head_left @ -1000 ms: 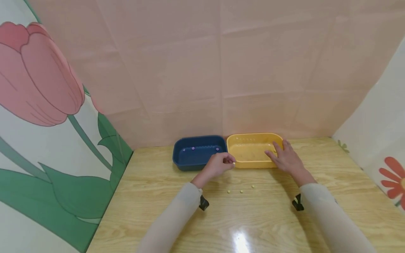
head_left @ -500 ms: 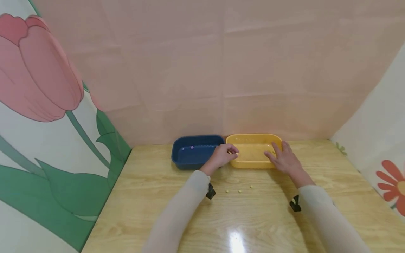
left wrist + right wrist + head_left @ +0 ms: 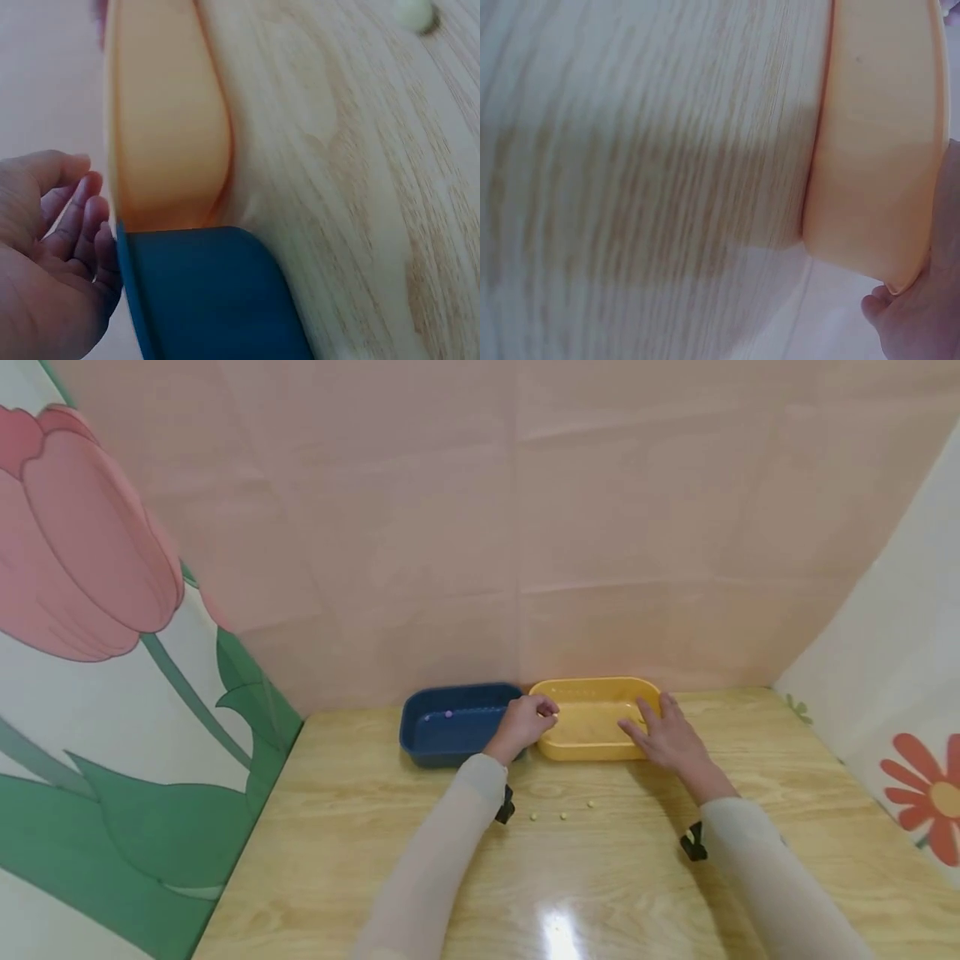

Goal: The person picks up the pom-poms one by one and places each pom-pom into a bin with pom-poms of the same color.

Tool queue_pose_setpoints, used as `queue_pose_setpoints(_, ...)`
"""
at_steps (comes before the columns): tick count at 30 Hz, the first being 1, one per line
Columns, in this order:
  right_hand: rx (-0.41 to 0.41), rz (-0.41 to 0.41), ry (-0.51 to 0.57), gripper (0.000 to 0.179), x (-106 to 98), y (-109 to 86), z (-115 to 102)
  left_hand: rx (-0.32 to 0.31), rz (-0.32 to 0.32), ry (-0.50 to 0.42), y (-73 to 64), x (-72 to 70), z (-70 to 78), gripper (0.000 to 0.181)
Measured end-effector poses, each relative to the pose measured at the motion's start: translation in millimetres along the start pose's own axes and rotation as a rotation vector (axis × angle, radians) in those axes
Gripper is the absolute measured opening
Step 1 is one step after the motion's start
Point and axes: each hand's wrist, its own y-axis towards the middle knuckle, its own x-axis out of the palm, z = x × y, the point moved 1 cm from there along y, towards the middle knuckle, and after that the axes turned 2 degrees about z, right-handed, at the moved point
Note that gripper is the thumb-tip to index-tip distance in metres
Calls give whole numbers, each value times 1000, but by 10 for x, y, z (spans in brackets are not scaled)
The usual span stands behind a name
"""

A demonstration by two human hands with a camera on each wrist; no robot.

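Note:
My left hand [image 3: 522,725] is over the place where the navy blue tray [image 3: 420,745] meets the yellow tray [image 3: 588,751]. Its fingers are loosely curled, thumb close to index finger; no bead shows between them in the left wrist view. My right hand [image 3: 671,742] rests over the yellow tray's right end with spread fingers, thumb and index reaching above the inside, others at the outer rim. On the table lie a pale yellow bead [image 3: 533,817], a second yellow bead [image 3: 564,816] and a third yellow bead [image 3: 590,804]. Inside the blue tray sits a purple bead [image 3: 448,714].
Both trays stand side by side against the pink cloth backdrop [image 3: 375,568] at the back of the wooden table [image 3: 360,843]. A wall panel with a tulip [image 3: 90,543] borders the left side, and one with a red flower [image 3: 926,793] the right.
My left hand has moved forward and right, from the front of the trays to above their meeting edges. The yellow bead it pinched no longer shows. The right hand has stayed on the yellow tray.

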Motion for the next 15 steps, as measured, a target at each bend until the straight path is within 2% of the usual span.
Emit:
queue_pose_setpoints(3, -2, -6, 0, 89, 14, -7, -18, -7, 38, 12, 4, 22, -51, 18)
queue_pose_setpoints(8, -18, 8, -1, 87, 26, -22, -34, 4, 85, -41, 9, -18, -152, 36)
queue_pose_setpoints(15, -13, 20, -9, 89, 4, -2, 8, 28, 92, -27, 2, -169, -233, 35)
